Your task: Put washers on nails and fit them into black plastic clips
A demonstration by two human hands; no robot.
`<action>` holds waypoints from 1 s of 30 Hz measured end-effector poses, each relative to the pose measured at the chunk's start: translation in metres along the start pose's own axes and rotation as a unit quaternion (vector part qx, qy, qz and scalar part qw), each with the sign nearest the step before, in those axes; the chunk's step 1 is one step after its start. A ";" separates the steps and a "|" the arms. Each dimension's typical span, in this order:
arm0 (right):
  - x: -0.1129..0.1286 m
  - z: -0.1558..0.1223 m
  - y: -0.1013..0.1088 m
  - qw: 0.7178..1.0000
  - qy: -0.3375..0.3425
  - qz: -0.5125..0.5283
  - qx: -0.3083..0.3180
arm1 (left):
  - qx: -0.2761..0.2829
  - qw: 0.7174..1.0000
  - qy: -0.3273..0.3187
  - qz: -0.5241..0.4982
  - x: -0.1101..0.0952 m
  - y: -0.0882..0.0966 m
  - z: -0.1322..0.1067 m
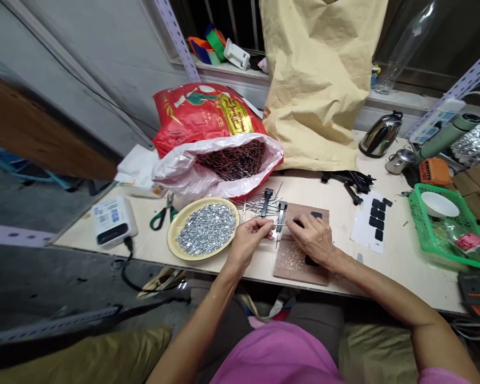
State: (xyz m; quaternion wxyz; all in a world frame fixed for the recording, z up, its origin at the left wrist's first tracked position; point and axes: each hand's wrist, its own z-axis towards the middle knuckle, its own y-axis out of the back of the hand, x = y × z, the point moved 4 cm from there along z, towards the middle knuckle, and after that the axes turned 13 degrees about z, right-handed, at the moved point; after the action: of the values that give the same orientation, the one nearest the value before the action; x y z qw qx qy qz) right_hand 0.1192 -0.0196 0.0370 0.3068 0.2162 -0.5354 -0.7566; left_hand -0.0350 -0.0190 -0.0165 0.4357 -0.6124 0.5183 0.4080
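My left hand (248,239) pinches one end of a thin metal rod (279,224) between thumb and fingertips. The rod runs level to the fingertips of my right hand (314,238), which closes around its other end. A small dark spot shows between the right fingers; its kind is unclear. Beneath the right hand lies a brown wooden board (290,269) strewn with pale crumbs, with black pads (316,215) partly covered by that hand. Just beyond the fingertips are two black plastic pieces with a wider head (268,201) (282,209), near a loose pile of silver rods (251,205).
Left of my hands stand a yellow bowl (171,240) of small metal washers, green-handled scissors (158,218) and a white device (114,220). A red bag (192,114) of brown metal pins lies behind. A paper sheet (360,229) and a green basket (418,226) are rightward.
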 end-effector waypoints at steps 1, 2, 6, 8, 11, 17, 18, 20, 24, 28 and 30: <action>-0.002 -0.009 0.002 1.000 0.003 -0.013 -0.016 | 0.013 1.000 0.000 0.009 0.003 -0.008 -0.002; -0.004 -0.018 0.004 0.999 0.002 -0.025 -0.029 | 0.025 0.999 0.001 0.021 0.006 -0.017 -0.003; -0.025 -0.050 0.009 0.998 -0.028 -0.039 -0.027 | 0.046 0.991 -0.057 0.114 0.019 -0.043 -0.005; -0.044 -0.063 0.008 0.997 -0.053 -0.051 0.004 | 0.013 0.971 -0.140 0.192 0.021 -0.048 -0.007; -0.077 -0.074 0.004 0.991 -0.078 -0.086 0.066 | -0.042 0.907 -0.258 0.330 0.027 -0.050 -0.015; -0.115 -0.074 -0.006 0.980 -0.069 -0.102 0.155 | -0.062 0.798 -0.376 0.466 0.046 -0.056 -0.036; -0.118 -0.072 -0.008 0.979 -0.067 -0.101 0.163 | -0.063 0.793 -0.380 0.473 0.049 -0.057 -0.038; -0.124 -0.066 -0.010 0.977 -0.056 -0.096 0.179 | -0.068 0.785 -0.382 0.482 0.053 -0.060 -0.041; -0.131 -0.058 -0.015 0.976 -0.028 -0.081 0.202 | -0.087 0.769 -0.397 0.493 0.057 -0.064 -0.043; -0.106 -0.075 -0.017 0.982 -0.002 -0.050 0.184 | -0.100 0.761 -0.407 0.494 0.058 -0.065 -0.043; -0.076 -0.092 -0.016 0.980 0.111 0.005 0.166 | -0.105 0.763 -0.406 0.492 0.058 -0.065 -0.042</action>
State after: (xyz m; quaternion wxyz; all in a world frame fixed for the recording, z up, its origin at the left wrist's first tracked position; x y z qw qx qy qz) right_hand 0.2304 -0.0256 -0.0090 0.3282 0.3439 -0.6173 -0.6268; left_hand 0.0385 -0.0700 -0.0523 0.2774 -0.0927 0.4770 0.8288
